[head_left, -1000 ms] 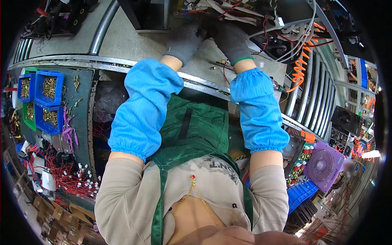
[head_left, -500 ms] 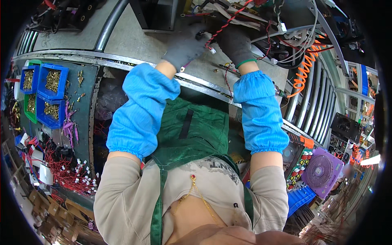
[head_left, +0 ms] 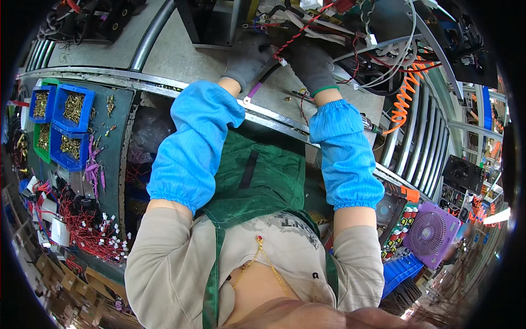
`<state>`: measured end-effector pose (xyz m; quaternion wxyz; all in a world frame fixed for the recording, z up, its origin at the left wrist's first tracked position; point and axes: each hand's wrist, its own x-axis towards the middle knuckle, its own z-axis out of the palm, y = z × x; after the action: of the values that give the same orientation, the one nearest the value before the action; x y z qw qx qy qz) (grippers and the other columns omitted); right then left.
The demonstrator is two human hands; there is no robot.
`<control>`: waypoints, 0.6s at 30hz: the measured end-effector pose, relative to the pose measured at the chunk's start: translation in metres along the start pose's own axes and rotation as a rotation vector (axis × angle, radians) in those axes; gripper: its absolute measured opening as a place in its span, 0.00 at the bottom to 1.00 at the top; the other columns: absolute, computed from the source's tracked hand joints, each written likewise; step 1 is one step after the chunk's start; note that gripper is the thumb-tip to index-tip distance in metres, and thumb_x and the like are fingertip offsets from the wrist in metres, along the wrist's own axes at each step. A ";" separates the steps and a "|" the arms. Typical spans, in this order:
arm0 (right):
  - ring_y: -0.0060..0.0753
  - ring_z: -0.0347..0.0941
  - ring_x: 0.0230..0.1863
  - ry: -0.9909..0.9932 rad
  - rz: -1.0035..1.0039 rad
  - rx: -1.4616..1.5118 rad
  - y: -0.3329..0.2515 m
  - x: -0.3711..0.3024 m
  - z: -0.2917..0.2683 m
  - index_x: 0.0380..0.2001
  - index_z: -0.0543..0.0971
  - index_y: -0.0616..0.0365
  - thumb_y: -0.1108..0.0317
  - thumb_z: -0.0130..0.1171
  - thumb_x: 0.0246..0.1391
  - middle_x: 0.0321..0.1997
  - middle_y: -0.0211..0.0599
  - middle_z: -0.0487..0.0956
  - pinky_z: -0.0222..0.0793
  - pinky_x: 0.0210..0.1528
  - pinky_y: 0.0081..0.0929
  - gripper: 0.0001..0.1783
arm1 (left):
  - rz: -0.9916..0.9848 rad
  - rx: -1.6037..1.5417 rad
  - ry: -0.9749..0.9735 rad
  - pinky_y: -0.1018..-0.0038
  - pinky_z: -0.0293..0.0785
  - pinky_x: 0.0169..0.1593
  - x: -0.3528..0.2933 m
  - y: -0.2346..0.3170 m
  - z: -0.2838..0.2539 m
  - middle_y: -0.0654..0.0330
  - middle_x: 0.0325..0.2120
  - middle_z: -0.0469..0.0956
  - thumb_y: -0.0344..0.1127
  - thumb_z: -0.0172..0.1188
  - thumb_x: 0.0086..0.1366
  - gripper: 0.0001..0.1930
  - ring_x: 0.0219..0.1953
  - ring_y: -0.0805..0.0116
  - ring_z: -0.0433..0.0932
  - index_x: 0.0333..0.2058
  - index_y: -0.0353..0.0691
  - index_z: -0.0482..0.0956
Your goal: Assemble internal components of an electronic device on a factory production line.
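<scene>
My left hand (head_left: 248,59), in a grey glove, reaches up to the open front of a dark metal unit, its fingers curled inward. My right hand (head_left: 313,67), gloved too, is close beside it, fingers bent toward the left ones in shadow. What either hand pinches is hidden. A red twisted wire (head_left: 300,32) with a white plug (head_left: 282,62) hangs between the hands. Below them a black cable with a purple sleeve (head_left: 253,91) ends in a ring terminal near my left wrist. White and red wires (head_left: 402,64) loop beyond my right hand.
Blue bins (head_left: 73,107) of brass screws stand on the left bench, above a heap of red wires with white plugs (head_left: 90,230). An orange coiled hose (head_left: 402,96) hangs at right by metal rollers (head_left: 419,142). A purple fan panel (head_left: 433,234) is lower right.
The purple-sleeved cable shows more of its length below my hands. My left hand has shifted slightly up, and my right hand slightly left. The white plug has swung up a little.
</scene>
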<state>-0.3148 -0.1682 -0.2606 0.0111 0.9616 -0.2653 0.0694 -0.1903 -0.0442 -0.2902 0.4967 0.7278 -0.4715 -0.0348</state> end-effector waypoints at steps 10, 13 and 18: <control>0.49 0.77 0.34 0.018 0.151 -0.049 -0.011 -0.001 -0.008 0.32 0.79 0.50 0.55 0.53 0.52 0.29 0.44 0.80 0.72 0.33 0.43 0.13 | -0.112 -0.099 -0.065 0.69 0.73 0.37 -0.036 0.011 -0.026 0.52 0.29 0.79 0.36 0.63 0.54 0.10 0.31 0.56 0.78 0.33 0.38 0.80; 0.51 0.76 0.34 0.045 0.137 0.010 -0.007 0.000 -0.011 0.33 0.79 0.49 0.55 0.53 0.52 0.29 0.44 0.79 0.71 0.34 0.44 0.12 | 0.008 -0.214 -0.060 0.70 0.73 0.35 -0.044 0.011 -0.020 0.53 0.28 0.79 0.35 0.62 0.55 0.09 0.29 0.61 0.79 0.34 0.38 0.79; 0.53 0.75 0.35 0.197 0.059 0.180 -0.015 -0.023 -0.028 0.34 0.79 0.47 0.56 0.53 0.53 0.32 0.42 0.79 0.70 0.35 0.47 0.11 | -0.379 -0.478 -0.007 0.73 0.73 0.31 -0.038 0.004 -0.034 0.55 0.27 0.78 0.34 0.60 0.57 0.10 0.25 0.70 0.77 0.35 0.34 0.77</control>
<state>-0.3306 -0.1423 -0.2357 -0.0511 0.9390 -0.2840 0.1873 -0.1961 0.0060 -0.2857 0.6368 0.6652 -0.3077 -0.2394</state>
